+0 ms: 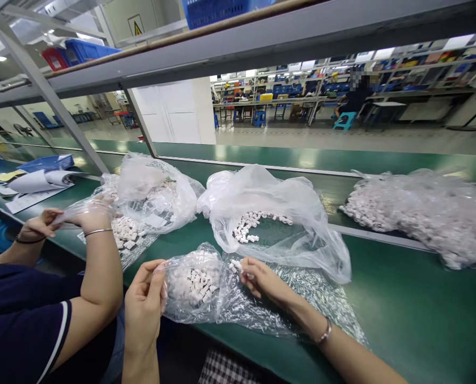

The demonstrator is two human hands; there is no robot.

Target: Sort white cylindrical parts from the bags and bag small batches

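Note:
My left hand (145, 293) pinches the edge of a clear plastic bag (172, 309), whose near end holds a heap of small white tube-shaped parts (201, 282). The rest of that crinkled bag lies flat to the right across the green bench. Over this flat part is my right hand (260, 280), fingers curled, with a few small white parts (235, 265) at its fingertips. Just beyond, a larger thin plastic bag (306, 234) lies with its mouth open, and loose white parts (246, 226) are scattered inside.
At left, a co-worker's hands (96, 212) handle clear plastic beside another bag of white parts (158, 192). A long, full bag (418, 213) lies at right. Papers (41, 184) and a blue tray (48, 162) are far left. A shelf beam (238, 45) crosses above the green bench (418, 309).

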